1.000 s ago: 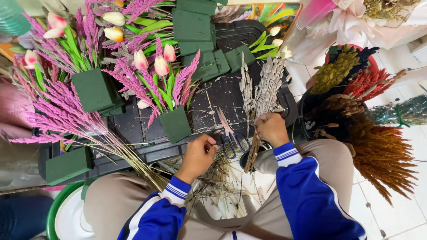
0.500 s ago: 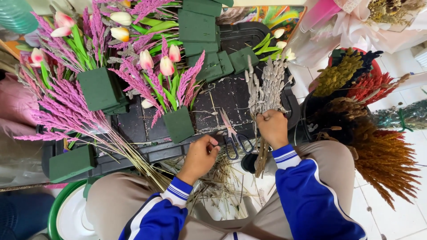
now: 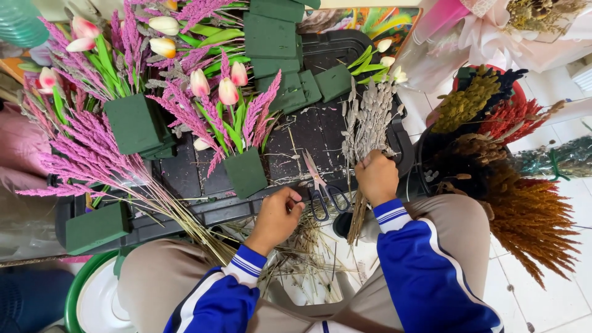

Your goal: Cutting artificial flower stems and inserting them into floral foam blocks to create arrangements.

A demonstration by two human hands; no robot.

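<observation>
My right hand (image 3: pixel 376 176) is shut around a bunch of dried grey stems (image 3: pixel 365 120), its heads fanning up over the black tray (image 3: pixel 296 145) and its stalks hanging below my fist. My left hand (image 3: pixel 279 214) rests at the tray's front edge, fingers pinched as if on a thin stalk that is too small to make out. A pair of scissors (image 3: pixel 320 188) lies on the tray edge between my hands. Just left of my left hand stands a green foam block (image 3: pixel 245 171) stuck with pink plumes and tulips.
More foam blocks (image 3: pixel 132 123) with flowers stand at the left, and bare blocks (image 3: pixel 274 43) are stacked at the back. Loose pink plume stems (image 3: pixel 92 160) lie across the tray. A bucket of dried red, yellow and brown sprays (image 3: pixel 493 142) stands at right. Cut stalks litter the floor (image 3: pixel 308 259).
My right hand has lifted the grey bunch a little higher over the tray. My left hand has shifted slightly right along the tray's front edge, towards the scissors.
</observation>
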